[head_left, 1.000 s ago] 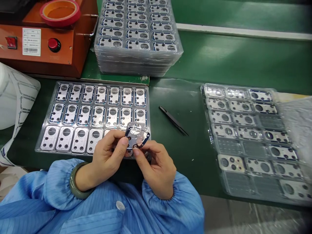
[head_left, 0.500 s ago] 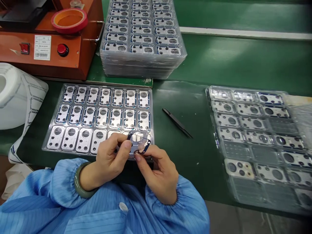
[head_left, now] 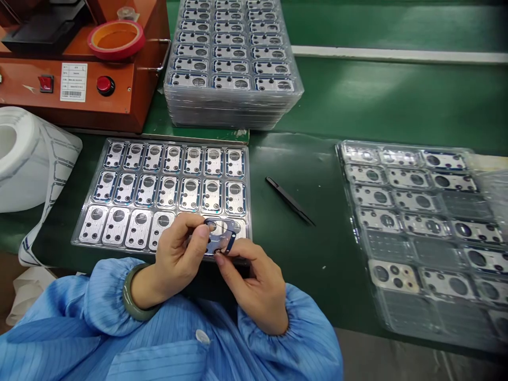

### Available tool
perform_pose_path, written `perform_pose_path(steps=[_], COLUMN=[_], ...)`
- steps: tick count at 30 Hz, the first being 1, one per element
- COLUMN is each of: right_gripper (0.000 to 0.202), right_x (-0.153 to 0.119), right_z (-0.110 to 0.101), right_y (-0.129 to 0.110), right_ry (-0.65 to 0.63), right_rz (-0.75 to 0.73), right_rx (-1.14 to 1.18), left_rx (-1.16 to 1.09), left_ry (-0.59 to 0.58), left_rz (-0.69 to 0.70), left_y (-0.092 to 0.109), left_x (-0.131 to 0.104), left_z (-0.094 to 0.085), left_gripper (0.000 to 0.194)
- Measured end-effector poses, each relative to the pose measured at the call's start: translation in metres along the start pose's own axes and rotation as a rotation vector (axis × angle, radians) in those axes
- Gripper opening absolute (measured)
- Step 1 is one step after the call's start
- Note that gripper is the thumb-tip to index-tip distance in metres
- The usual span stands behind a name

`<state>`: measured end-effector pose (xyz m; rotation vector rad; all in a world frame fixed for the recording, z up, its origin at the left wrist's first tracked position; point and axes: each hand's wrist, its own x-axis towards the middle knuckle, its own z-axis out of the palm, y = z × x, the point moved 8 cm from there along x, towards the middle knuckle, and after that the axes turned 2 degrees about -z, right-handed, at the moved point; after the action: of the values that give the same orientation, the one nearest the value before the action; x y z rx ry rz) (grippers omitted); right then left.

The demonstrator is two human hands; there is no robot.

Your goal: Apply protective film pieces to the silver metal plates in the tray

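A thin, dark blue-edged adhesive film piece (head_left: 220,238) with see-through areas is held up between both hands. My left hand (head_left: 180,259) pinches its left edge between thumb and forefinger. At its lower right, my right hand (head_left: 254,283) grips it the same way with the fingertips closed. Under and behind the hands lies a clear plastic tray (head_left: 81,233) filled with rows of silver metal plates, each with one large and several small round holes. My hands cover part of its front row.
Black tweezers (head_left: 289,201) lie right of the tray. Farther right is a part-filled tray (head_left: 391,248). A stack of filled trays (head_left: 234,106) stands at the back. An orange machine (head_left: 119,100) bears a red tape roll (head_left: 116,52); a white label roll (head_left: 24,174) sits at left.
The film piece has tilted and shifted slightly left and down between my fingers. My right hand has moved a little left with it; both hands keep their pinch.
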<state>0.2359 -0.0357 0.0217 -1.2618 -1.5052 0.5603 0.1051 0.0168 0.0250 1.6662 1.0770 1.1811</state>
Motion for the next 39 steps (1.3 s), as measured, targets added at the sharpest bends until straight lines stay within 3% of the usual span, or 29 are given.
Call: perform_pose_path(steps=[11,20,28,34,39], right_gripper=[0.018,0.017,0.016,0.013,0.016], right_x=[-0.003,-0.005,-0.003,-0.002,-0.003], right_z=[-0.001,0.005,0.004,0.002,0.005], right_y=[0.001,0.003,0.000,0.000,-0.003], right_ry=[0.003,-0.063,-0.046,-0.034,-0.066], right_rz=[0.021,0.027,0.019,0.022,-0.011], right_rx=[0.046,0.145,0.118,0.093,0.131], left_rx=[-0.149,-0.136,-0.139,-0.094,-0.038], left_ry=[-0.117,-0.076,-0.090,-0.073,-0.063], left_rz=[-0.049,0.100,0.055,0.157,0.119], left_y=[0.000,0.009,0.005,0.012,0.006], left_x=[-0.001,0.002,0.001,-0.001,-0.002], left_z=[0.007,0.004,0.006,0.004,0.003], left_gripper=[0.022,0.019,0.024,0.023,0.024])
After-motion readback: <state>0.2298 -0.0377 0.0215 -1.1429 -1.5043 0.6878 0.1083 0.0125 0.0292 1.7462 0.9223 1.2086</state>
